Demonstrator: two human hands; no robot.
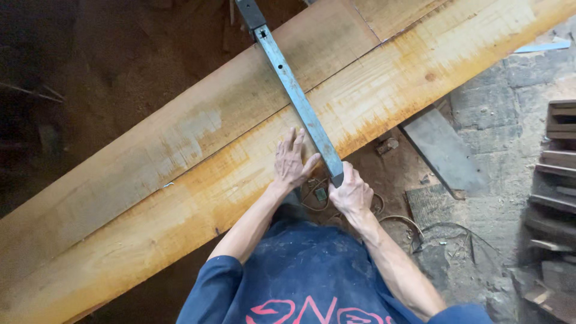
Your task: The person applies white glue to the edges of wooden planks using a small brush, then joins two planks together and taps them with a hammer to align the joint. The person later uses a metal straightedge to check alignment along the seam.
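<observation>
Sawdust-covered ground and cracked concrete floor (pixel 498 120) fill the background, with the upper left too dark for me to read. Two long wooden planks (pixel 180 174) lie side by side, running off both edges of the view. Across them rests a grey metal bar (pixel 297 96), its far end cut off at the top edge. My left hand (pixel 292 163) lies flat and open on the near plank, just beside the bar. My right hand (pixel 351 192) has its grip closed around the bar's near end, hiding it. Stacked timber (pixel 558 156) sits at the right edge, partly cropped.
</observation>
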